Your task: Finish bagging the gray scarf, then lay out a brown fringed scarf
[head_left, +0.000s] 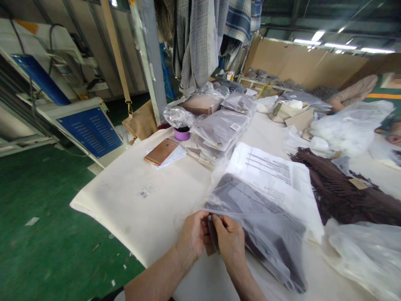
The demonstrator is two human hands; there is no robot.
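1. Clear plastic: the garment bag [263, 225] lies flat on the white bench [131, 209] right in front of you, its near corner at your hands. A dark folded garment [269, 242] fills the bag; a printed sheet [269, 167] lies at its far end.
2. Left hand [194, 234]: fingers curled narrow, pinching the bag's open edge. Right hand [230, 240]: also pinched shut on that same edge, thumb on top. The two hands touch each other at the corner.
3. Step in hand, by my reading: closing or squaring the bag's mouth over the garment. A small brown tag [210, 249] shows between your wrists; whether it sits inside the bag, I cannot tell.
4. Next move calls for a flat, wrinkle-free flap and the edges kept aligned as your fingers travel along the mouth.
5. Nearby: the stack of packed bags [219, 133] beyond, a phone [161, 151] to the left, a brown fringed garment [341, 192] to the right, well apart.
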